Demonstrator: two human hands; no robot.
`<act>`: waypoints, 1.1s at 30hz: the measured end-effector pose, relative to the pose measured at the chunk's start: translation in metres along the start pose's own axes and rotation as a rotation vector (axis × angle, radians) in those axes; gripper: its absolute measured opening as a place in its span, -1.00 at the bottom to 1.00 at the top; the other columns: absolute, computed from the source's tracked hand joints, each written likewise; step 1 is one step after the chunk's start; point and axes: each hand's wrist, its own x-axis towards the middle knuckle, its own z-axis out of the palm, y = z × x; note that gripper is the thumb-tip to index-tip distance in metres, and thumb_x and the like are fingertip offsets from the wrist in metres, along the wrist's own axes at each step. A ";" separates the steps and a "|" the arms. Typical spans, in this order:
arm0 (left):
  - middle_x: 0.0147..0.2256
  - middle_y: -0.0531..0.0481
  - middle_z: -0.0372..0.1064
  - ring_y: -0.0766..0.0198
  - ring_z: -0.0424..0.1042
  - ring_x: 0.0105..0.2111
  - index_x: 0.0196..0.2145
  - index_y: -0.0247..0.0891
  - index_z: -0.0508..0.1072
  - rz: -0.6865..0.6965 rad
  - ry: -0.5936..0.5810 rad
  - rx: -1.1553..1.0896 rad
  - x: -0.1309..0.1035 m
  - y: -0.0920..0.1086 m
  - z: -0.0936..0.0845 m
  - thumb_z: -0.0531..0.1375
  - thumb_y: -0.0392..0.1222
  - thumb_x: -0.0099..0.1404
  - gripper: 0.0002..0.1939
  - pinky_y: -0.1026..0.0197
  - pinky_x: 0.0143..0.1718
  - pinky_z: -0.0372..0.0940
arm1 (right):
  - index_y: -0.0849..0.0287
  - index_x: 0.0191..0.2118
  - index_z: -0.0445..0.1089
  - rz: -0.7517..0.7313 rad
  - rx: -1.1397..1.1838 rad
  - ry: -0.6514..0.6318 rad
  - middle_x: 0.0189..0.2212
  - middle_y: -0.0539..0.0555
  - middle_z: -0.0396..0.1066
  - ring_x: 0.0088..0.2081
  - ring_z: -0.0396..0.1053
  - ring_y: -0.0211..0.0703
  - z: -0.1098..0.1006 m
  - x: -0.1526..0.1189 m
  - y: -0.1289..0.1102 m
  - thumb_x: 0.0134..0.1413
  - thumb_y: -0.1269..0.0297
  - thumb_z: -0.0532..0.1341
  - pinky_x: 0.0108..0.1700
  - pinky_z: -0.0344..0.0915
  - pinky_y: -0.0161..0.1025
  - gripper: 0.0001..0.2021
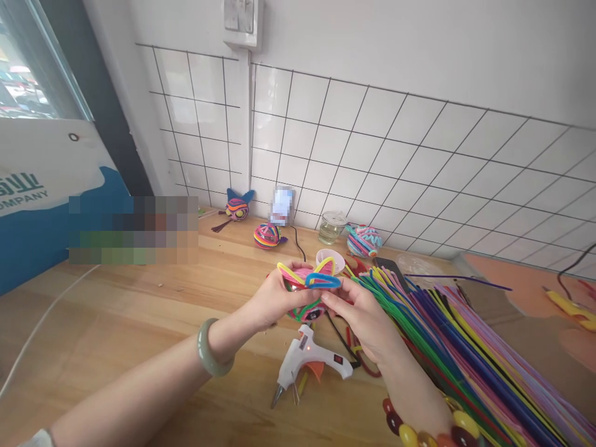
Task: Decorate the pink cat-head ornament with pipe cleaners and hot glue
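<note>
My left hand is closed around the side of a pipe-cleaner ball figure, which has green and pink strands and a dark eye. Two pointed ears of pink pipe cleaner edged in yellow rise from its top. A blue pipe-cleaner loop lies across the front of the ears, pinched by the fingers of my right hand. Whether the loop is attached to the figure cannot be made out. Just below the hands, a white hot glue gun rests on the table with its small light glowing.
Bundled pipe cleaners in many colours spread over the right side. Finished striped figures stand along the wall, near a lit phone, a lidded glass jar and a pink bowl. A white cable crosses the wooden table at left.
</note>
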 end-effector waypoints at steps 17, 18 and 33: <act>-0.36 0.05 0.41 0.37 0.40 -0.46 -0.14 -0.26 0.34 -0.072 -0.030 -0.040 0.000 0.002 -0.007 0.40 -0.08 0.01 -0.50 0.28 -0.39 0.29 | 0.16 -0.46 0.35 -0.014 0.075 0.014 -0.54 -0.06 0.28 -0.48 0.19 -0.28 0.001 -0.003 -0.008 -0.17 0.01 0.38 -0.38 0.14 -0.28 -0.66; -0.36 0.05 0.41 0.37 0.40 -0.47 -0.14 -0.27 0.34 -0.078 -0.041 -0.050 -0.001 0.003 -0.007 0.40 -0.09 0.01 -0.50 0.29 -0.40 0.29 | 0.16 -0.47 0.34 -0.011 0.074 0.017 -0.55 -0.07 0.27 -0.48 0.18 -0.29 0.001 -0.003 -0.009 -0.18 0.00 0.38 -0.39 0.14 -0.28 -0.66; -0.27 -0.11 0.46 0.23 0.40 -0.37 -0.05 -0.29 0.39 -0.071 -0.175 -0.107 0.001 0.002 -0.011 0.31 0.24 0.03 -0.33 0.25 -0.35 0.24 | 0.16 -0.43 0.36 0.010 0.106 0.042 -0.49 -0.04 0.35 -0.44 0.23 -0.26 -0.006 -0.002 -0.006 -0.14 0.08 0.37 -0.33 0.17 -0.26 -0.72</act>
